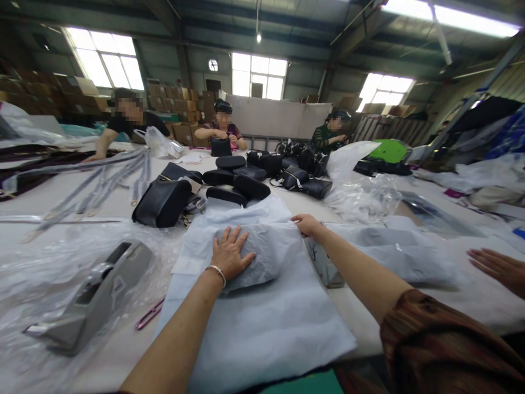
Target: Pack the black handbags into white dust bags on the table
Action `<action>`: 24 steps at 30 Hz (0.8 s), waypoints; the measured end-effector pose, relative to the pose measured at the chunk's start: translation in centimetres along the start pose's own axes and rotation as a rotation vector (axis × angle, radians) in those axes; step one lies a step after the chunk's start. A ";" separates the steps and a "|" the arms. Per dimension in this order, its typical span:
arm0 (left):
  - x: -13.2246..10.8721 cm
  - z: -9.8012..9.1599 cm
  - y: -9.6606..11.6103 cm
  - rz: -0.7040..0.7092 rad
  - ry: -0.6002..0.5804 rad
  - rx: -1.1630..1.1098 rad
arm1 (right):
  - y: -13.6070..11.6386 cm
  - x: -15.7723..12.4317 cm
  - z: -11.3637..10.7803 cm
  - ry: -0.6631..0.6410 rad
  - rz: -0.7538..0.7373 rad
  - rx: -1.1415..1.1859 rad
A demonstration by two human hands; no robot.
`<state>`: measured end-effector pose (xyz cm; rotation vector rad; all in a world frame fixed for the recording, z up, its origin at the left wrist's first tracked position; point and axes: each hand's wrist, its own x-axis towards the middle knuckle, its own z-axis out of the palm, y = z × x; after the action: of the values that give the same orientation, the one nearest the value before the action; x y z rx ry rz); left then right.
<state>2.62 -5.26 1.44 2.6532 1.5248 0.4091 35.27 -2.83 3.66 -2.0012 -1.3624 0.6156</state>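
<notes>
My left hand (232,254) lies flat with fingers spread on a dark item (262,257) covered by thin white paper; its kind is hidden by the wrap. Beneath it, sheets of white wrapping paper (270,339) spread toward me and hang to the table's front edge. At the paper's upper right edge, my right hand (307,224) is closed, its fingers pinching the sheet. A pale box-like object (324,265) with dark markings stands just below my right forearm. Left of the paper are a grey tape dispenser (102,295) and pink thread snips (150,314).
Black bags (162,200) and padded black pieces (250,186) are piled beyond the paper. Crumpled clear plastic (365,197) and a wrapped item (394,251) lie to the right. Another person's hand (500,268) reaches in there. Several co-workers sit across the table.
</notes>
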 end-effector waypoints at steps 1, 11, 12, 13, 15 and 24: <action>0.0 0.1 0.0 0.002 0.000 -0.003 | 0.2 -0.1 -0.2 -0.056 -0.026 0.004; 0.1 0.1 -0.2 -0.005 -0.008 -0.002 | 0.9 0.1 1.7 -0.042 -0.492 -0.063; 0.1 0.2 -0.2 -0.004 -0.009 -0.002 | 0.8 -0.1 1.9 -0.059 -0.550 -0.068; 0.1 0.2 -0.2 -0.002 -0.009 -0.003 | 0.7 -0.3 2.0 -0.098 -0.622 -0.078; 0.1 0.2 -0.2 0.001 -0.006 -0.003 | 0.2 -0.6 2.0 -0.195 -0.761 -0.108; 0.0 0.1 -0.4 -0.009 -0.010 -0.032 | -1.1 -0.1 0.0 -0.080 -0.445 -0.296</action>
<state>2.33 -5.09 1.23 2.6188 1.5141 0.4152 34.49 -2.63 4.47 -1.8090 -1.9653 0.3040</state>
